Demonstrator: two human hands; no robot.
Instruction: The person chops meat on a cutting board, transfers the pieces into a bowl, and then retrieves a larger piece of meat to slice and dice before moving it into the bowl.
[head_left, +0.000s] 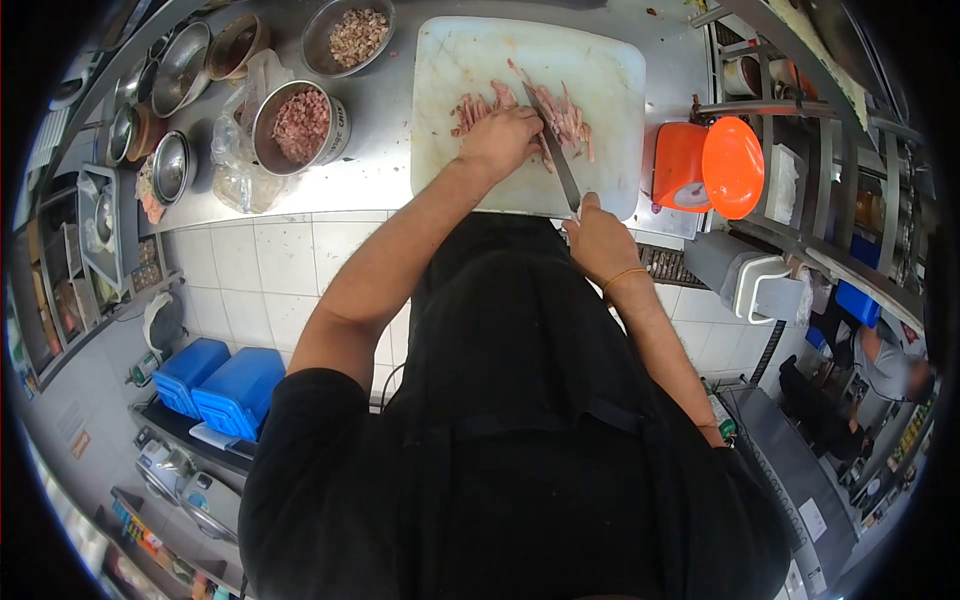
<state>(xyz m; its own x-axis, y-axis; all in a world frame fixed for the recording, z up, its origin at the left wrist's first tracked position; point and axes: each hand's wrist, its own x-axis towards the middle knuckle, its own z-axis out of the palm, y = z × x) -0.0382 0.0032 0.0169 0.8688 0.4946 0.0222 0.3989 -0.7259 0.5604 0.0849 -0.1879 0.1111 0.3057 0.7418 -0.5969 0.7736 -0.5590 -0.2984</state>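
- Meat strips (570,118): they lie in a loose heap on the cutting board (460,55), mid-board, on both sides of the blade. From where I stand they look light, soft and probably slippery; best steadied from above with bent fingertips, back from the edge.
- Knife (561,165): slanted, tip far and to the left, handle near and to the right. The long blade looks stiff and thin; the handle is the safe hold, and grease could make it slick.
- Right hand (605,245): wrapped around the handle at the board's near edge.
- Left hand (505,142): apart from the right, bent over the strips just left of the blade; I cannot tell whether it pinches or merely presses.
- Metal container (339,130): left of the board on the tabletop (382,115), holding chopped meat (300,122), soft and loose, likely easiest scooped.
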